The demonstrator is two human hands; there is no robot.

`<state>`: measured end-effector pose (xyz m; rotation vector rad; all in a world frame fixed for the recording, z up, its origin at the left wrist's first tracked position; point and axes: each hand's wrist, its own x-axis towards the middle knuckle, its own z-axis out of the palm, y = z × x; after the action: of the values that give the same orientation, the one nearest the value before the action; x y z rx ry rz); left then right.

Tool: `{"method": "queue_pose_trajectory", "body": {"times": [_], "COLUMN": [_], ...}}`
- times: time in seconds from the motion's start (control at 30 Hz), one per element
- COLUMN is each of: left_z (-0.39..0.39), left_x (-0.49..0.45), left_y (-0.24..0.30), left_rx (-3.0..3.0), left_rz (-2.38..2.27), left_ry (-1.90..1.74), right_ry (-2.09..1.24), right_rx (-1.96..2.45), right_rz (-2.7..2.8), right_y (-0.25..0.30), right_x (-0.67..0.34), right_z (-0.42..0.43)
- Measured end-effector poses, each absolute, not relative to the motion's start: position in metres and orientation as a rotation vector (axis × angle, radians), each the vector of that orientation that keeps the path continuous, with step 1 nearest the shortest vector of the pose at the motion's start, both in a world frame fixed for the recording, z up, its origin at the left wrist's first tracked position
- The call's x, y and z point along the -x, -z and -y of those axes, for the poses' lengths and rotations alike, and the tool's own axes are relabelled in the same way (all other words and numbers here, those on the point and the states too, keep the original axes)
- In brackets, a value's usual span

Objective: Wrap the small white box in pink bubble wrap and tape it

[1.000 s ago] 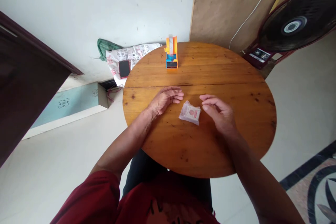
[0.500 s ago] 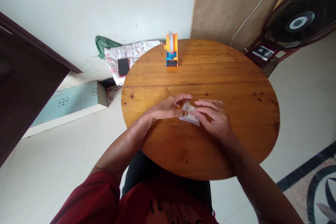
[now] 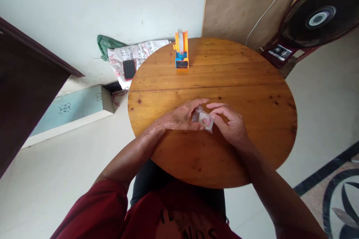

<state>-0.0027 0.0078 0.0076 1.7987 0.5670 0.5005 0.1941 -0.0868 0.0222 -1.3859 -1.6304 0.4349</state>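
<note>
A small clear plastic packet with a pink-red print [image 3: 204, 119] is held between both hands just above the middle of a round wooden table [image 3: 252, 93]. My left hand [image 3: 181, 116] grips the packet's left side with fingers curled over it. My right hand [image 3: 228, 123] pinches its right side with thumb and fingers. An orange and blue tape dispenser [image 3: 181, 50] stands at the table's far edge, well beyond both hands.
A printed white sack [image 3: 134, 54] with a dark phone [image 3: 129, 69] on it and a green bag [image 3: 108, 43] lie on the floor by the wall. A dark floor fan [image 3: 316, 16] stands at the right. A dark door [image 3: 25, 89] is on the left.
A second ago both hands lay apart beside the packet on the table. They closed in on it from both sides and now hold it, slightly lifted and bunched.
</note>
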Motion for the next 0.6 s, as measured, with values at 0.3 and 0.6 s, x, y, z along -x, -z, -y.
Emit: {"method": "queue_pose_trajectory", "body": {"times": [0.3, 0.6], "left_z": [-0.005, -0.005], "left_x": [-0.002, -0.004], "left_y": [-0.014, -0.01], "left_rx": [-1.984, -1.799], "left_rz": [-0.453, -0.399], "left_ry": [-0.507, -0.486], "right_ry": [-0.649, -0.693], "right_rx": [1.308, 1.27], "right_rz": [1.251, 1.091], "right_y": [-0.024, -0.018], "right_x": [-0.206, -0.211], "right_z": [0.087, 0.081]}}
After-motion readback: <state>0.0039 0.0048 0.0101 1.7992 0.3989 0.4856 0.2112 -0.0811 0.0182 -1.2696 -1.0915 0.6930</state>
